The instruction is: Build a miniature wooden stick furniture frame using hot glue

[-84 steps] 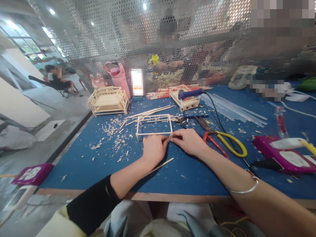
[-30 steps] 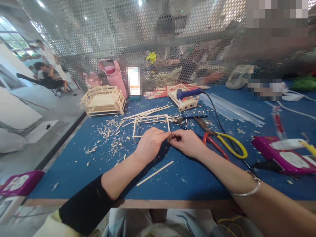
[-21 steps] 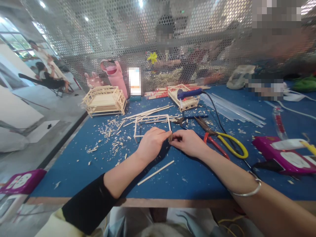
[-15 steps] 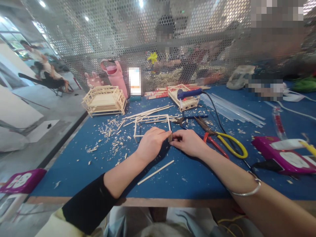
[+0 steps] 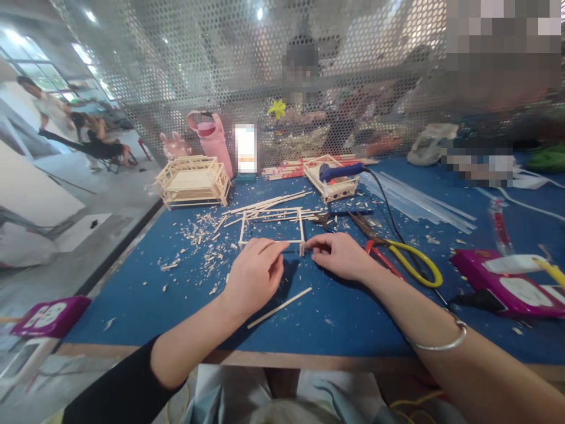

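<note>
A small open frame of pale wooden sticks stands on the blue table in front of me. My left hand is just before its front bar, index finger stretched to the right over or against the bar, the other fingers loosely bent. Whether that finger touches the bar is unclear. At the frame's front right corner is my right hand. Its index fingertip is at or against the corner post, with the thumb drawn back and apart. Neither hand visibly grips anything. A loose wooden stick lies nearer to me.
Pliers with red and yellow handles lie right, beside a purple device. A blue glue gun rests on a stick model. Another stick model stands back left, before a pink bottle. Wood scraps litter the table.
My left hand has moved left and toward me, away from the frame's right corner, uncovering it. My right thumb has drawn back from the corner post.
</note>
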### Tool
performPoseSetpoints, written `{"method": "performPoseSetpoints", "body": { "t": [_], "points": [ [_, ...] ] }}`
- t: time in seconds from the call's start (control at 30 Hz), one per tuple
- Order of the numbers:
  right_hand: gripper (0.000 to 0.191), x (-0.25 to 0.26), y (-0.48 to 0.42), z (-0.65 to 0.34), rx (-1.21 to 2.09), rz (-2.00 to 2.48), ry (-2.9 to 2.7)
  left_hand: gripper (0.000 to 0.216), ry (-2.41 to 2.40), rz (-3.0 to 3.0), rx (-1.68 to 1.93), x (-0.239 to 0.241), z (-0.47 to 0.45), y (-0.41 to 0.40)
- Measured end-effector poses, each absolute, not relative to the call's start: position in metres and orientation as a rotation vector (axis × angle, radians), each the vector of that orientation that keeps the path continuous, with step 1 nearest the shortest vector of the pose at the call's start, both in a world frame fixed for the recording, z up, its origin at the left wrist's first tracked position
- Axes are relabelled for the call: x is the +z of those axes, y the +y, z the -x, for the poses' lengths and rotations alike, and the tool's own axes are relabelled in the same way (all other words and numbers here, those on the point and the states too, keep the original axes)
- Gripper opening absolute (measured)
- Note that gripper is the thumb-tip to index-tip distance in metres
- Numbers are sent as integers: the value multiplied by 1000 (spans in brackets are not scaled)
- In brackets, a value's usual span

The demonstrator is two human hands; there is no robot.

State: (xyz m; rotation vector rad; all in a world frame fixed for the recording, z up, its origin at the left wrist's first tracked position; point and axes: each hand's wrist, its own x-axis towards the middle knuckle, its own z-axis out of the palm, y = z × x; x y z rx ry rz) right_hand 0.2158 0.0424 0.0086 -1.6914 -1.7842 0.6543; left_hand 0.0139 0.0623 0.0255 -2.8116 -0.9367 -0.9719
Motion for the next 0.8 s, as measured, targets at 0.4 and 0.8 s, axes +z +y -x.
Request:
{"method": "performPoseSetpoints", "body": {
  "t": [0.4,0.8],
  "points": [
    [23,8,40,-209,605,1658,-1802,25,-1504,2902,-197,30,-46,62],
    [22,5,41,-210,581,1585,-1836,35,-1503,2919,-245,22,-53,69]
  ]
}}
